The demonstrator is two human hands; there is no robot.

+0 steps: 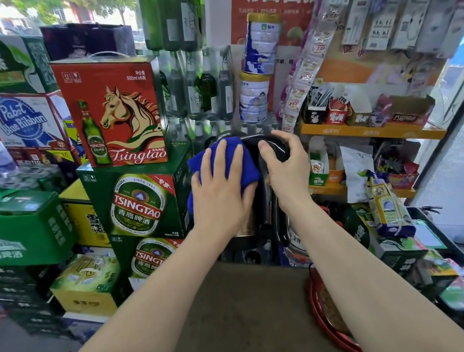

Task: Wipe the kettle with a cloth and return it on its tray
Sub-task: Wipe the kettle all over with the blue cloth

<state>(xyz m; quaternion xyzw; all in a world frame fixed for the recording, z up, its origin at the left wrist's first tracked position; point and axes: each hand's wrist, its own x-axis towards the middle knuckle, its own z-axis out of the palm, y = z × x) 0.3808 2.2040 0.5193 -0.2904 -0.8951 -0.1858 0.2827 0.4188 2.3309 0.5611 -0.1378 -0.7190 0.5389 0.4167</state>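
We're mid-wipe. Right hand [284,165] is wrapped around the kettle [261,201] handle up top, holding it steady so the body doesn't swing under the rubbing. Left hand [220,189] is flat, fingers spread, pressing the blue cloth [232,157] against the kettle's upper side for broad contact. The kettle is held up in front of us, past the brown worktop [244,317]. Red tray [332,323] sits at the worktop's right edge (likely the return spot).
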